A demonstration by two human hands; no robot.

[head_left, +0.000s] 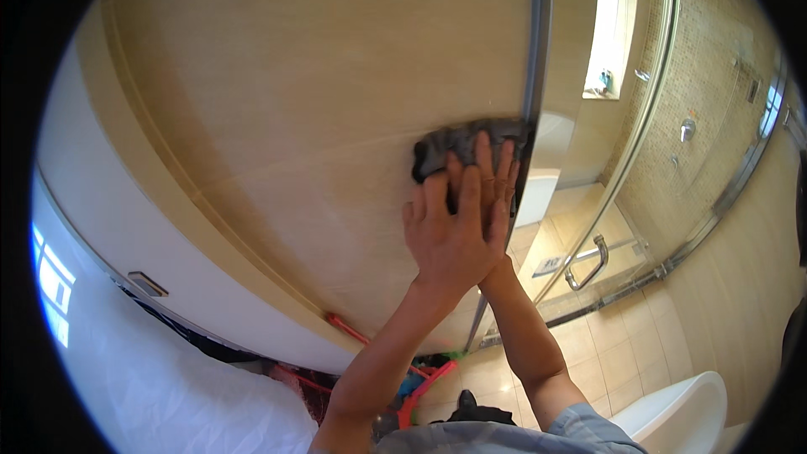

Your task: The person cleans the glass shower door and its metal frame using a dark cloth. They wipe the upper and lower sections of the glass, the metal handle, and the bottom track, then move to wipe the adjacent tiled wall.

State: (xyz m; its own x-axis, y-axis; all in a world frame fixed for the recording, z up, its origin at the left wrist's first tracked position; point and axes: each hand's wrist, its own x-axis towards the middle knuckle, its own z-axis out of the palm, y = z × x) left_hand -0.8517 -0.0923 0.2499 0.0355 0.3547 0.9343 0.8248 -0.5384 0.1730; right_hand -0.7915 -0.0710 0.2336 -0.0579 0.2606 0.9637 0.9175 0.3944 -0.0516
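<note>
A dark grey cloth (471, 136) is bunched against the beige tiled wall (319, 76), beside a dark metal edge strip (535, 42). My left hand (445, 231) presses on the cloth's lower part, fingers extended upward. Partly behind it, my right hand (498, 202) holds the cloth to the wall, its fingers reaching higher over the fabric. The two hands overlap at the palms, so part of the right one is hidden.
To the right stands a glass shower door (622, 193) with a metal handle (588, 264). A white basin-like fixture (681, 408) sits at the lower right. Red-handled items (429, 387) lie low near my feet. White sheeting (185, 387) covers something at the lower left.
</note>
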